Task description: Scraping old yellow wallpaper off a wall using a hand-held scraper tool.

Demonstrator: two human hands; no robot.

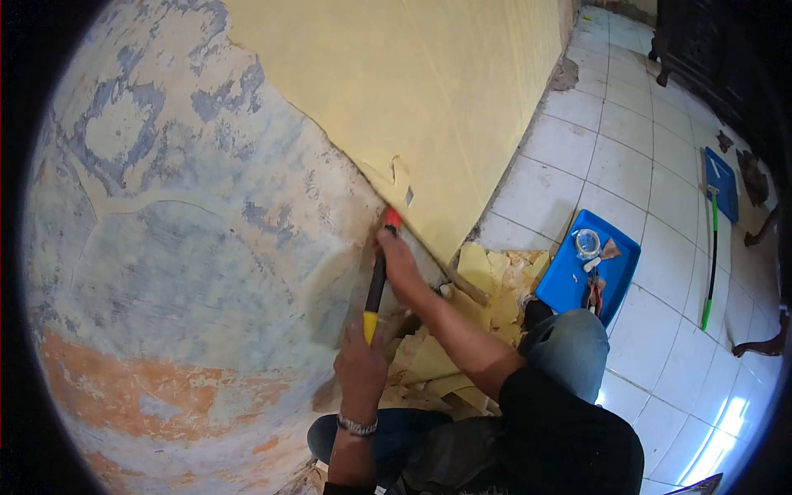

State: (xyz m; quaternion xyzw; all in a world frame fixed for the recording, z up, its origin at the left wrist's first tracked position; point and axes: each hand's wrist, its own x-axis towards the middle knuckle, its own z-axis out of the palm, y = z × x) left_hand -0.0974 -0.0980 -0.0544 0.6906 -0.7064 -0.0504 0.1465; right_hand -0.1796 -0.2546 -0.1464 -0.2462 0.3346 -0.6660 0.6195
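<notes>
Fingers of the right hand [399, 268] were curled round the black upper grip of what was probably a long-handled scraper [376, 283], close below its red neck; those of the left hand [360, 373] were folded round its yellow butt end, with a metal-banded watch [356, 426] on that wrist.

In the head view, the only one, the scraper lay along the wall [165, 272], its long axis running from the left hand upward and slightly to the right. Its red neck met the slanting lower edge of the yellow wall covering [396, 91], just beyond the right hand, which was the nearer of the two. The blade itself could not be made out. Just above the neck, the covering had a small ragged tear.

That lower edge sloped from the upper left of the covering down to the right, toward the foot of the wall, where a thin brownish strip [469, 289] and torn yellow scraps [503, 268] lay. Left of the edge, the bare, mottled plaster left wide open room. On the right, the white tiled floor [635, 173] bordered the wall, and a jeans-clad knee [569, 351] stood against the lower left end of a blue tray [561, 285]. A tape roll [580, 247] sat toward the tray's upper edge.
</notes>
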